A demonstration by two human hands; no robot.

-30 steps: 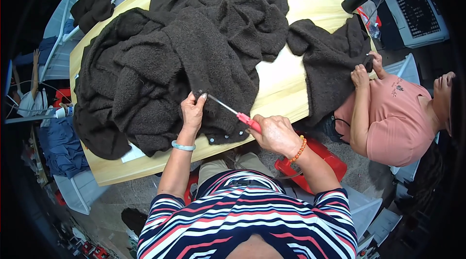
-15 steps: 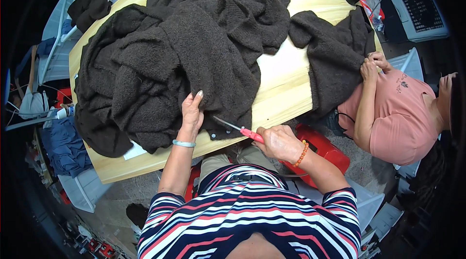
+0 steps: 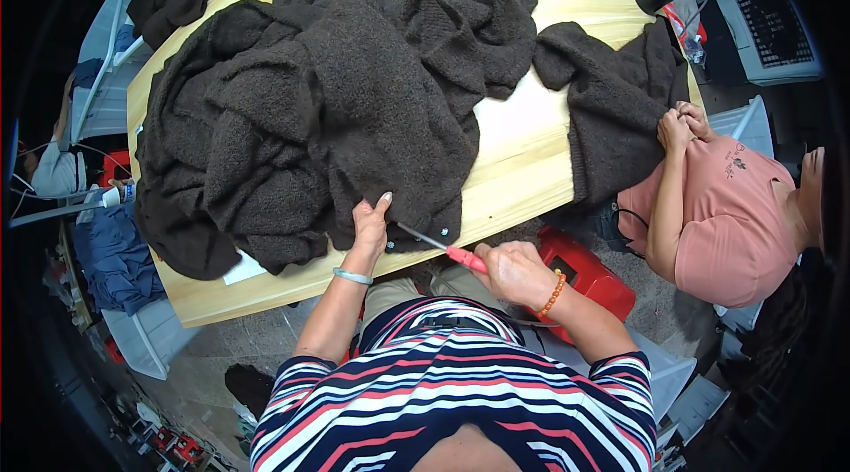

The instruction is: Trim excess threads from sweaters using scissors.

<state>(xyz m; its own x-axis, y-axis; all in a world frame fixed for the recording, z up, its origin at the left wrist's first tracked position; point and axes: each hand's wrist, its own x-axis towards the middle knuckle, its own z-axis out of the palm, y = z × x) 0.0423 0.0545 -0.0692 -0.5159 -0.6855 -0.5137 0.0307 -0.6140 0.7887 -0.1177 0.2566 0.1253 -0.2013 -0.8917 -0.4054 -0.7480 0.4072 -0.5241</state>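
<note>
A large dark brown knit garment [image 3: 394, 118] lies bunched on the table, its near edge hanging toward me. My left hand [image 3: 369, 226] is closed on the fabric near that edge, thumb on top. In my right hand [image 3: 515, 274] is a tool with a pinkish-red handle [image 3: 466, 259] and a thin metal shaft [image 3: 420, 235]. The shaft points left toward my left hand, and its tip lies against or just over the fabric. A small shiny button [image 3: 444, 231] shows at the garment's edge beside the shaft. The exact kind of tool is not clear.
The pale wooden table [image 3: 522, 166] spreads before me. At the right, a co-worker in a pink shirt [image 3: 730, 206] handles another dark knit piece [image 3: 620, 109]. A red object [image 3: 589, 273] stands below the table edge. Blue cloth [image 3: 119, 255] lies at the left.
My left hand has shifted right and slightly down with the fabric edge. My right hand and the tool have moved slightly right and down.
</note>
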